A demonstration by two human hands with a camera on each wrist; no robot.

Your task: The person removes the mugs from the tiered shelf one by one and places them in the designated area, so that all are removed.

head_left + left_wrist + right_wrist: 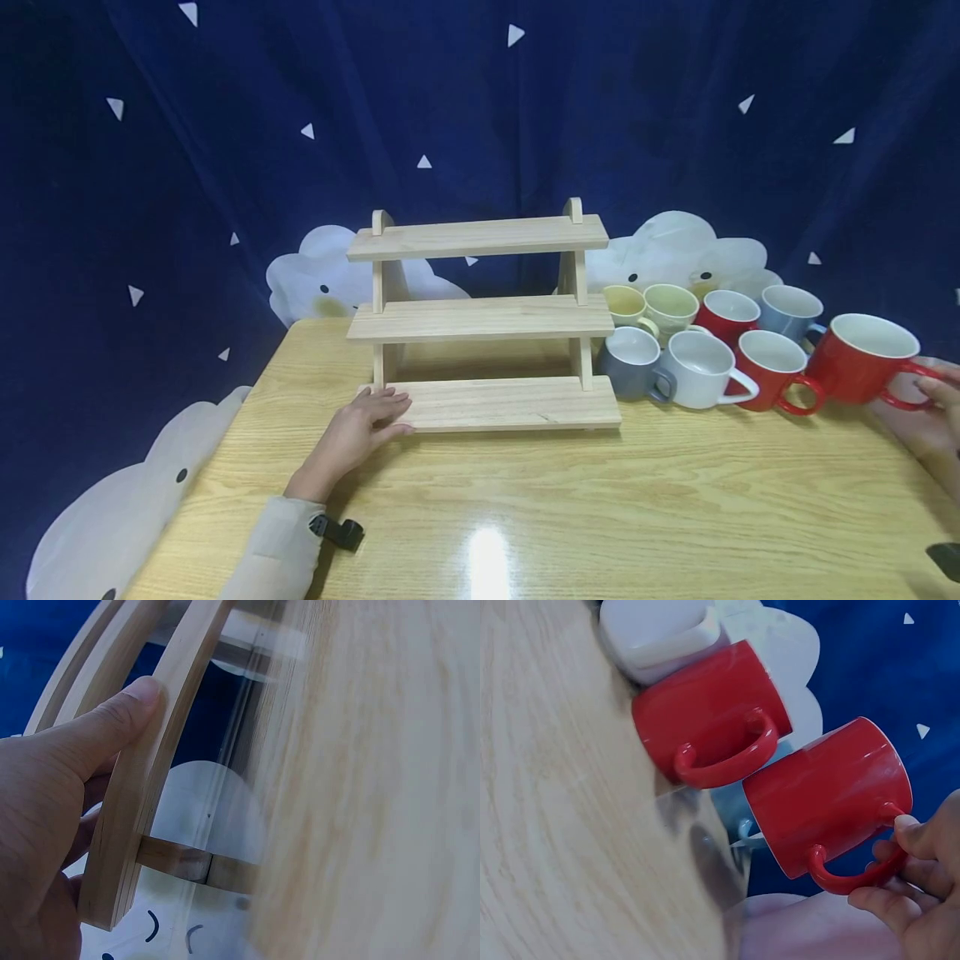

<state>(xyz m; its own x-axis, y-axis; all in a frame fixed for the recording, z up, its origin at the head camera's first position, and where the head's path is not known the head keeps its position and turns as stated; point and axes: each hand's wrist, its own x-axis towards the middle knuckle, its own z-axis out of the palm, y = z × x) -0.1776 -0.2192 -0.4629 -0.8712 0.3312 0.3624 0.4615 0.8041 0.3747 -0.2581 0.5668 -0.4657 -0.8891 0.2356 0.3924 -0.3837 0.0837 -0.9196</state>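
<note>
A three-tier wooden display shelf point(495, 402) stands on the table. My left hand point(367, 418) holds the left end of its lowest board, fingers over the top; the thumb lies along the front edge point(139, 769) in the left wrist view. At the far right, my right hand point(926, 877) pinches the handle of a large red mug point(855, 367). This mug point(829, 799) hangs above the table, apart from the hand except at its handle. Beside it stands another red mug point(767, 375). The head view cuts off part of my right hand.
Right of the shelf, mugs stand in two rows: grey point(630, 367) and white point(697, 371) in front; yellow point(622, 307), pale green point(670, 310), red point(726, 317) and blue point(787, 315) behind. A dark blue curtain point(480, 100) hangs behind the wooden table point(637, 500).
</note>
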